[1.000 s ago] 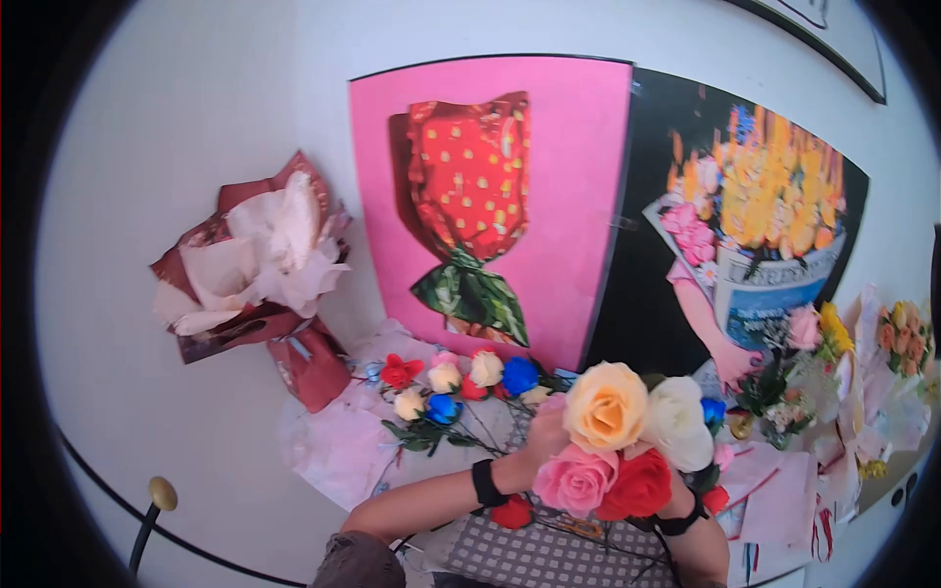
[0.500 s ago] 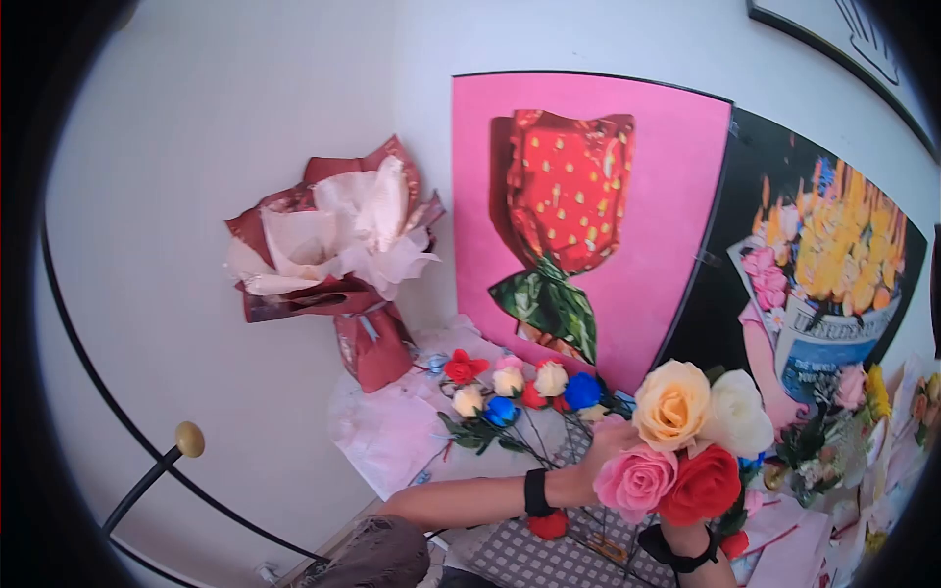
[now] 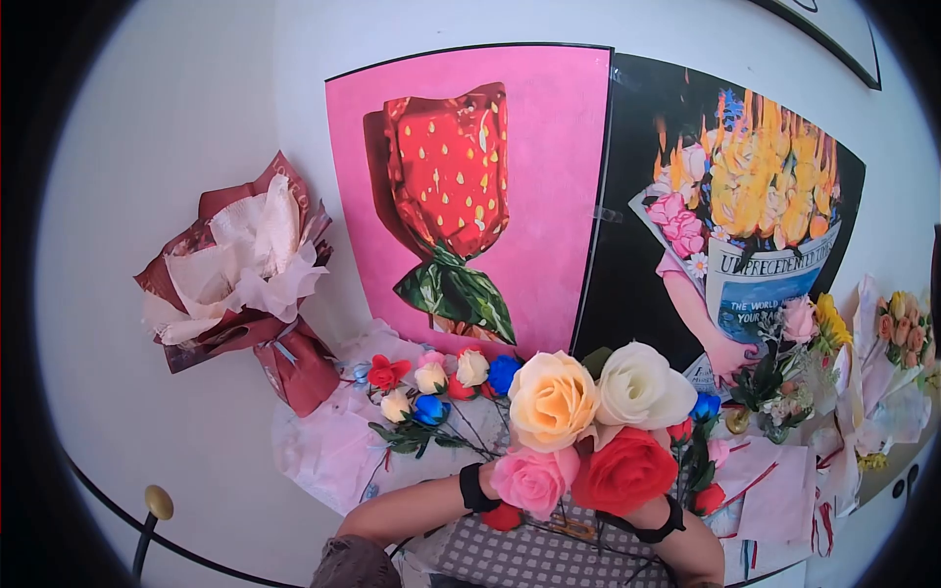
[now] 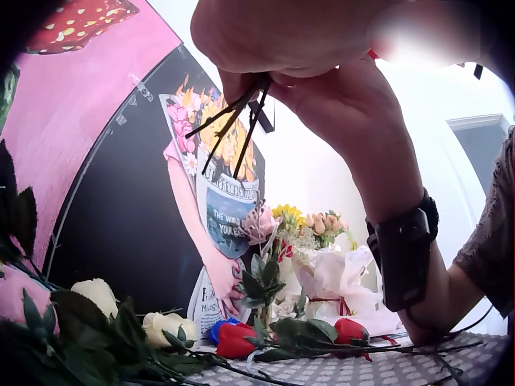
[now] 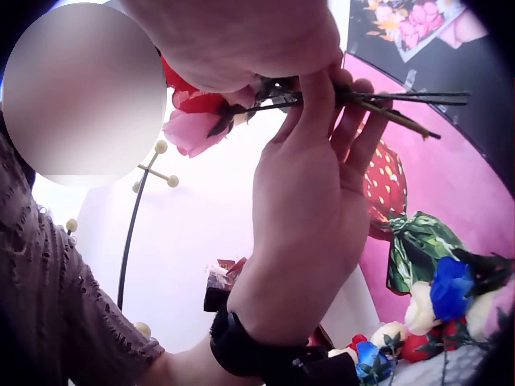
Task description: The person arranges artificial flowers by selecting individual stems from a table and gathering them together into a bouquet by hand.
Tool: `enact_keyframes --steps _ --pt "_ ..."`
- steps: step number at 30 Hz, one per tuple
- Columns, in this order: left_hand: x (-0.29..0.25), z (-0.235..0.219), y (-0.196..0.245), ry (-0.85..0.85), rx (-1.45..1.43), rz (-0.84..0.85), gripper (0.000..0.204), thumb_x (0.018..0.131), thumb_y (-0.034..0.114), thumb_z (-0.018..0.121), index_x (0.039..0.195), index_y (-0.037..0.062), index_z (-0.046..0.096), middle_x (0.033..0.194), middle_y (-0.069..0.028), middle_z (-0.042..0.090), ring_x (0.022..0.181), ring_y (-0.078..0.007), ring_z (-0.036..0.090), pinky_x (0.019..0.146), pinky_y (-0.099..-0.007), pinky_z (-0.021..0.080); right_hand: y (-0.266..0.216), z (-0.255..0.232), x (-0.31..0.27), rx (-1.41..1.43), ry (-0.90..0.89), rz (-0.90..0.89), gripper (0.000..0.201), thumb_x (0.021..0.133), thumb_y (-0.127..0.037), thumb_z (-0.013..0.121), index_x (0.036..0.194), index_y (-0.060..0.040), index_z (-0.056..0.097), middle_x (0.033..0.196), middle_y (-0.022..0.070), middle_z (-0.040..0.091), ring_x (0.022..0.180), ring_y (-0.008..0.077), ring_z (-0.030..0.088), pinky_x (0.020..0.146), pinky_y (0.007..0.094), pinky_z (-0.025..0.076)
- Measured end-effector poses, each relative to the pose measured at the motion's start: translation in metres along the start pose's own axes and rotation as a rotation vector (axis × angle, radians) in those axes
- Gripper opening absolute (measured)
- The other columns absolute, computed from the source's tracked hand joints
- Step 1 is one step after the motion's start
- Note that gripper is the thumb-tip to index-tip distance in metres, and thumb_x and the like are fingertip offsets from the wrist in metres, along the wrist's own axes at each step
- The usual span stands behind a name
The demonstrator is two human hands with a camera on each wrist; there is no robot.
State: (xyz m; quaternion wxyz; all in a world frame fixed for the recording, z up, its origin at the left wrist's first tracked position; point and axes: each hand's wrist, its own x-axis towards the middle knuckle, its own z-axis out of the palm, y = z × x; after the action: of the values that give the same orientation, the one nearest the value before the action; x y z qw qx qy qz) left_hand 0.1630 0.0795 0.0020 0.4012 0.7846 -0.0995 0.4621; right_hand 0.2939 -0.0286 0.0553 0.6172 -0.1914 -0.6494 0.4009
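A bunch of artificial roses is held up close to the head camera: a peach rose (image 3: 554, 400), a white rose (image 3: 645, 387), a pink rose (image 3: 534, 480) and a red rose (image 3: 625, 470). Their heads hide most of both hands in the head view. Below the blooms, the dark stems (image 4: 229, 133) come together and stick out past the fingers. My left hand (image 5: 310, 185) curls its fingers round these stems. Right against it, my right hand (image 4: 342, 100) also grips the bunch, its fingers partly hidden behind the left hand.
More loose roses, among them a blue rose (image 3: 429, 410), lie on the table behind the hands. A wrapped bouquet paper (image 3: 245, 265) stands at the left. Scissors with orange handles (image 3: 571, 527) lie on the checked cloth (image 3: 510, 559). Other bouquets (image 3: 897, 338) stand at the right.
The head view swung left and then back. The held roses now appear larger and more spread out, faces tilted further toward the head camera; both hands keep their hold on the bunch.
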Motion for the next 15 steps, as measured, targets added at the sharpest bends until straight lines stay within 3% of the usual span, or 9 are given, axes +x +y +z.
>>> enact_keyframes --steps 7,9,13,15 --pt "0.002 -0.006 0.002 0.021 -0.081 -0.062 0.030 0.083 0.014 0.066 0.111 0.0021 0.062 0.111 -0.0092 0.064 0.105 -0.0193 0.060 0.091 -0.0327 0.048 -0.012 -0.018 -0.004 -0.088 -0.070 0.063 0.036 0.100 -0.024 0.044 0.131 -0.0050 0.044 0.122 0.0118 0.055 0.113 0.0228 0.055 0.097 0.0361 0.047" --pt "0.008 -0.009 0.002 0.032 -0.097 -0.078 0.030 0.083 0.014 0.066 0.111 0.0021 0.062 0.111 -0.0092 0.064 0.106 -0.0194 0.060 0.092 -0.0329 0.048 -0.014 -0.021 -0.013 -0.440 0.001 0.222 0.043 0.076 -0.014 0.077 0.114 -0.0056 0.058 0.111 0.0082 0.063 0.101 0.0201 0.060 0.088 0.0343 0.049" --pt "0.009 -0.009 0.003 0.053 -0.124 -0.113 0.030 0.084 0.014 0.066 0.111 0.0022 0.062 0.111 -0.0092 0.064 0.106 -0.0194 0.060 0.092 -0.0332 0.048 0.020 -0.029 -0.023 -0.208 0.093 0.147 0.046 0.077 -0.019 0.076 0.118 -0.0065 0.057 0.115 0.0082 0.062 0.104 0.0216 0.060 0.089 0.0340 0.048" --pt "0.006 -0.007 0.003 0.063 -0.139 -0.130 0.030 0.084 0.014 0.066 0.111 0.0023 0.062 0.112 -0.0092 0.064 0.107 -0.0194 0.059 0.092 -0.0334 0.047 0.022 -0.030 -0.025 -0.512 0.003 0.129 0.015 0.088 -0.005 0.063 0.101 -0.0029 0.057 0.094 0.0053 0.062 0.083 0.0132 0.060 0.072 0.0250 0.052"
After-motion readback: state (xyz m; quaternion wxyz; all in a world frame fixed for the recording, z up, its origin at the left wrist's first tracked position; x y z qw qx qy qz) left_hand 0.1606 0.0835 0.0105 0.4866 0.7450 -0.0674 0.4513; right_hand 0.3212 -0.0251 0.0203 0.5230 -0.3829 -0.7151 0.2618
